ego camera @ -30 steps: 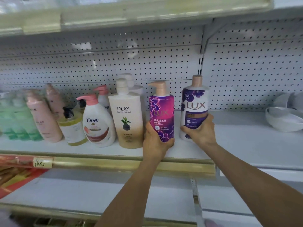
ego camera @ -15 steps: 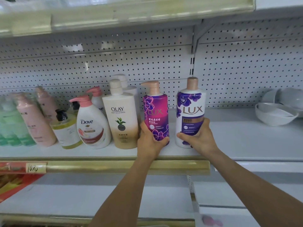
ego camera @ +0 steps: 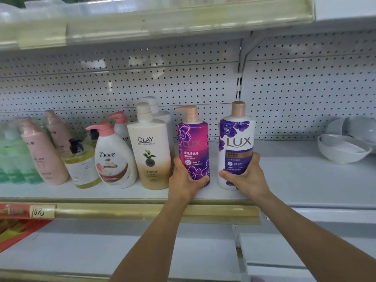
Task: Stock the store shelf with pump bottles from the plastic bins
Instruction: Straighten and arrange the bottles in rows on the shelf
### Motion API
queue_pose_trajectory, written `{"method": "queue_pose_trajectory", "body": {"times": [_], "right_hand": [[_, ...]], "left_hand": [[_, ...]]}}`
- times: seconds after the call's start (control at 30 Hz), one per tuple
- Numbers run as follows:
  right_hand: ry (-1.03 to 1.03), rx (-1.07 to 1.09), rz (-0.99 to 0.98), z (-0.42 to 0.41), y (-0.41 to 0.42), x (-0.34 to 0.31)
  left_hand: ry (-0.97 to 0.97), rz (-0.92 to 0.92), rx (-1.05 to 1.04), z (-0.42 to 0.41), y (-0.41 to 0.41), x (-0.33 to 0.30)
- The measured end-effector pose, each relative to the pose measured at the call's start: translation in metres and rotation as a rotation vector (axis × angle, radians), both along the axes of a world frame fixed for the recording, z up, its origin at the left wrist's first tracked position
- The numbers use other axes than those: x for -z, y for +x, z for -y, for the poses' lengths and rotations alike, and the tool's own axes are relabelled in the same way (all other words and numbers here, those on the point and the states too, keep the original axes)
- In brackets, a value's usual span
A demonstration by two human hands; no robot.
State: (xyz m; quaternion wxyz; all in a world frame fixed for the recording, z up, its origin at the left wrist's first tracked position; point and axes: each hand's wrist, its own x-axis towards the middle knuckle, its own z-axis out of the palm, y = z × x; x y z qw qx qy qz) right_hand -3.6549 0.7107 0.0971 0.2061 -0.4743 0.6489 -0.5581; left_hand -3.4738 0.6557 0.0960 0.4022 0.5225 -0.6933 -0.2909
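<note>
Two Lux pump bottles stand upright near the front of the white shelf (ego camera: 295, 180). My left hand (ego camera: 184, 180) grips the base of the magenta Lux bottle (ego camera: 192, 145). My right hand (ego camera: 247, 177) grips the lower part of the white and purple Lux bottle (ego camera: 237, 139), a small gap to its right. Left of them stand an Olay bottle (ego camera: 151, 155), a Dove bottle (ego camera: 114, 157), a yellow bottle (ego camera: 81, 167), pink bottles (ego camera: 43, 153) and green bottles (ego camera: 14, 159). No plastic bin is in view.
White bowls (ego camera: 343, 147) are stacked at the shelf's far right. A pegboard back wall (ego camera: 305, 88) rises behind, and an upper shelf (ego camera: 162, 21) hangs overhead. A gold price rail (ego camera: 142, 210) with a handwritten tag (ego camera: 38, 211) edges the shelf. A lower shelf (ego camera: 101, 251) sits below.
Both bottles have come down a little and now stand on the shelf near its front edge; both hands still hold them. The view has shifted slightly.
</note>
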Motion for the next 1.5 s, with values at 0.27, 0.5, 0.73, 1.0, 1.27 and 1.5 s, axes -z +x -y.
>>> {"method": "queue_pose_trajectory", "body": {"times": [0.27, 0.5, 0.73, 1.0, 1.27, 1.5], "right_hand": [[0.153, 0.153, 0.026, -0.003, 0.011, -0.009], [-0.346, 0.213, -0.22, -0.044, 0.085, -0.054], [-0.126, 0.103, -0.537, 0.008, 0.121, -0.132], [0.136, 0.06, -0.532, 0.038, 0.114, -0.124], [0.135, 0.01, -0.561, 0.035, 0.11, -0.13], [0.155, -0.014, -0.611, 0.034, 0.11, -0.132]], "left_hand": [[-0.026, 0.055, 0.15, -0.021, 0.023, -0.005], [-0.404, 0.021, 0.054, -0.043, 0.099, -0.047], [-0.393, -0.014, -0.033, 0.013, 0.124, -0.122], [-0.306, 0.244, 0.045, 0.045, 0.122, -0.122], [-0.265, 0.188, 0.133, 0.054, 0.128, -0.126], [-0.32, 0.226, 0.066, 0.045, 0.124, -0.121]]}}
